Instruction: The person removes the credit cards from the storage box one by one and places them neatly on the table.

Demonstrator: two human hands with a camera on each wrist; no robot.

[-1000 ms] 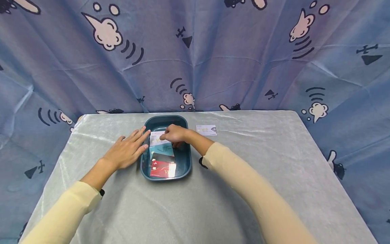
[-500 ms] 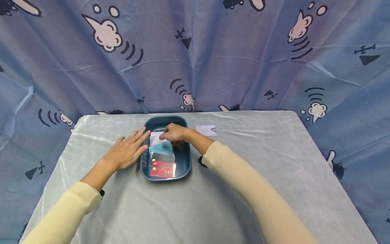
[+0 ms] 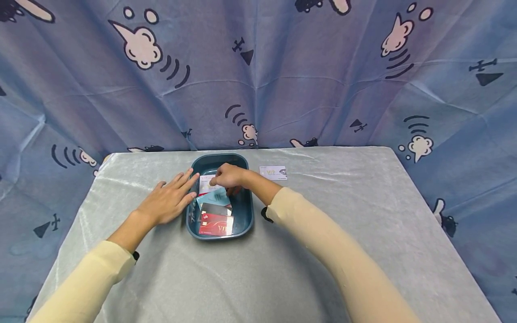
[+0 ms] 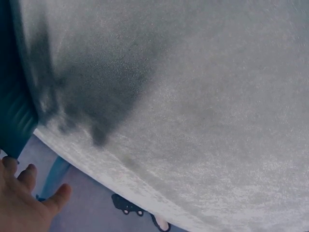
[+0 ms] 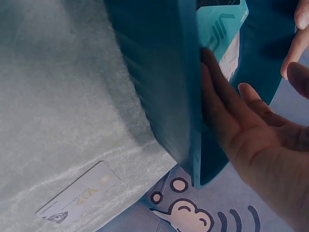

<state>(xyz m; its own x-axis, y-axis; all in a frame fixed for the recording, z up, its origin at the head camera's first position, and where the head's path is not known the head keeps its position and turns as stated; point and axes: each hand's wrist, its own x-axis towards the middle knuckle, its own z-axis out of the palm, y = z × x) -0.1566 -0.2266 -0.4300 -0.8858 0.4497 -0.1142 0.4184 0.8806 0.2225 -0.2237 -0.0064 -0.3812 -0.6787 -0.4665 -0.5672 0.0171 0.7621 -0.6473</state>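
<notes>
A dark teal basin (image 3: 220,237) stands on the cloth, holding several overlapping cards. Nearest the front lies a red VIP card (image 3: 216,225), then a dark grey card (image 3: 216,209), a tilted light-blue card (image 3: 212,197) and a white VIP card (image 3: 205,185) at the back. My right hand (image 3: 231,176) reaches over the right wall, a fingertip right at the white card, its lower fingers beside the light-blue card (image 5: 220,30). Those fingers look loosely extended in the right wrist view. With fingers spread, my left hand (image 3: 168,198) rests at the basin's left rim.
Another white VIP card (image 3: 273,172) lies on the grey velvety table cloth (image 3: 323,215), right of the basin. A blue patterned curtain (image 3: 307,80) hangs behind the table's far edge.
The light-blue card has turned, its right end swinging toward the back. A red edge now shows between it and the white card. My left hand has stayed at the rim.
</notes>
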